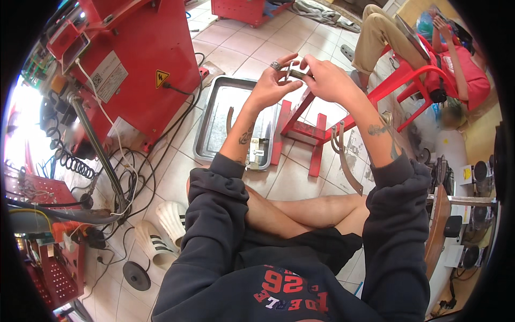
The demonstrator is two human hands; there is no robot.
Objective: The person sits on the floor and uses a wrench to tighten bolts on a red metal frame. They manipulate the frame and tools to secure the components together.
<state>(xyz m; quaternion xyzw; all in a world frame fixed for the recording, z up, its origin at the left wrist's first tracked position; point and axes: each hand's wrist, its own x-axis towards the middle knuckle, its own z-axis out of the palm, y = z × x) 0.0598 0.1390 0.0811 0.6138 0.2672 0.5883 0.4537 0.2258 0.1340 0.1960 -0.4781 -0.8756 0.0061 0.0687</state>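
Both my arms reach forward over a metal tray [202, 131]. Between my hands is a small dark metal piece, rod-like with a pale flat end [291, 71]; its exact kind is too small to make out. My left hand [271, 86], with a ring on one finger, curls its fingers and thumb around the pale end. My right hand [326, 79] pinches the dark end between thumb and fingers. Beneath them stands a red metal stand [300, 129] with upright legs. Inside the tray lie a curved metal strip [229, 121] and a small metal block [259, 153].
Curved metal strips [347, 166] hang from the red stand. A red machine cabinet [145, 59] stands at the left, with black cables [155, 155] on the tiles. White clogs [153, 244] lie near my knee. At far right, another person [461, 70] sits on a red chair [407, 80].
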